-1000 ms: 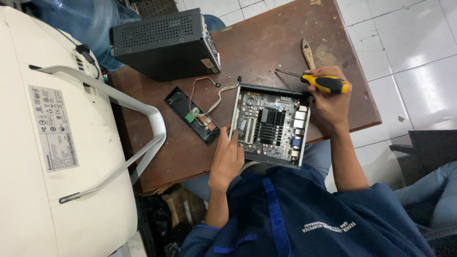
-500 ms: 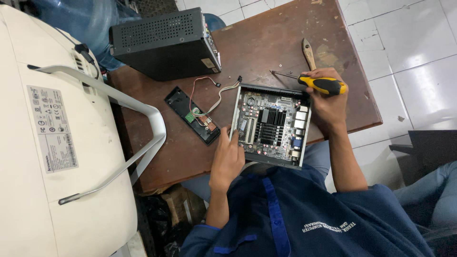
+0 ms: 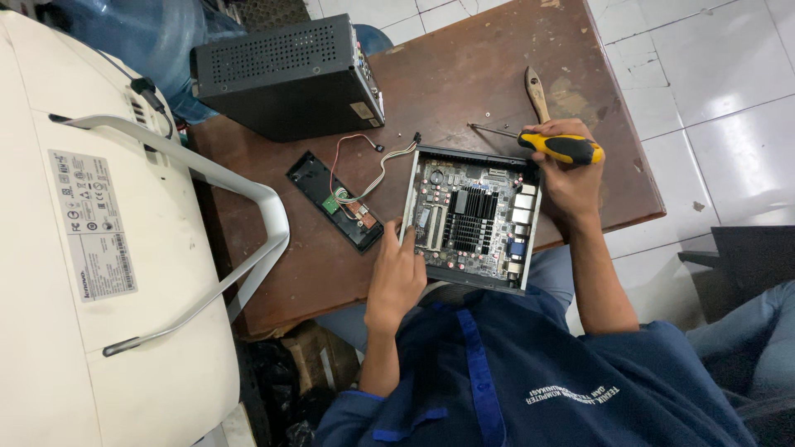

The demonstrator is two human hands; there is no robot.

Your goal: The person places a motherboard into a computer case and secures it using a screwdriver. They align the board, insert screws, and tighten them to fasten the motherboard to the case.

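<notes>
A small open computer case (image 3: 472,217) lies on the brown wooden table (image 3: 464,66), with its green board, black heatsink and rear ports showing. My left hand (image 3: 397,277) rests on the case's near-left edge, fingers on the board's rim. My right hand (image 3: 571,184) sits at the case's far-right corner, shut on a yellow-and-black screwdriver (image 3: 563,147). The screwdriver's shaft points left, above the table just behind the case. A black front panel (image 3: 335,200) lies left of the case, joined to it by thin coloured wires.
A black vented metal cover (image 3: 286,74) stands at the table's far left. A wooden-handled brush (image 3: 537,91) lies behind the screwdriver. A large white monitor back with a grey stand (image 3: 99,248) fills the left side. White floor tiles and a dark chair (image 3: 745,248) are on the right.
</notes>
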